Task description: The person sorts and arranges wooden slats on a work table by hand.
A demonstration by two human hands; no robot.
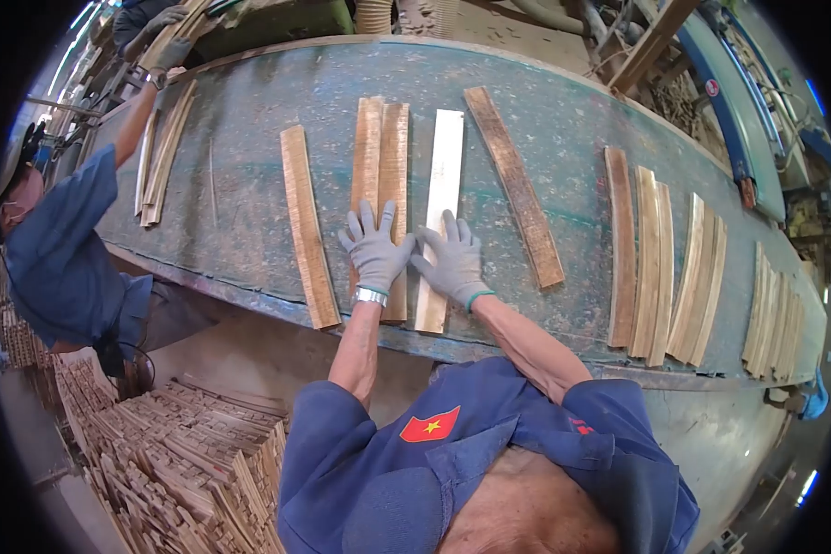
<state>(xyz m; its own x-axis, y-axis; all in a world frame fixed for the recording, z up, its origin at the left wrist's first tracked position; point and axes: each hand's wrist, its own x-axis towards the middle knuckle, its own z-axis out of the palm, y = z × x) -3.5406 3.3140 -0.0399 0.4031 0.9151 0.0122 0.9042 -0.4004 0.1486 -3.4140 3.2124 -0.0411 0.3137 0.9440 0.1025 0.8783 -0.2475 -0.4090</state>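
Observation:
My left hand (377, 249), in a grey glove, lies with spread fingers across two brown wooden strips (380, 152) set side by side. Under my right hand (451, 257), also gloved and flat with fingers apart, is a pale wooden strip (446, 157). My two thumbs come close together between the strips. To the left a single brown wooden slat (308, 226) lies apart. On the right a darker slat (515, 189) rests at a slant. My palms hide parts of the strips beneath them.
The worn blue-green table (249, 185) carries several grouped slats (651, 268) toward its right end, and more slats (168, 157) at its left. A co-worker (60, 240) stands at the left edge, holding wooden strips. Stacked wood (185, 452) fills the floor at lower left.

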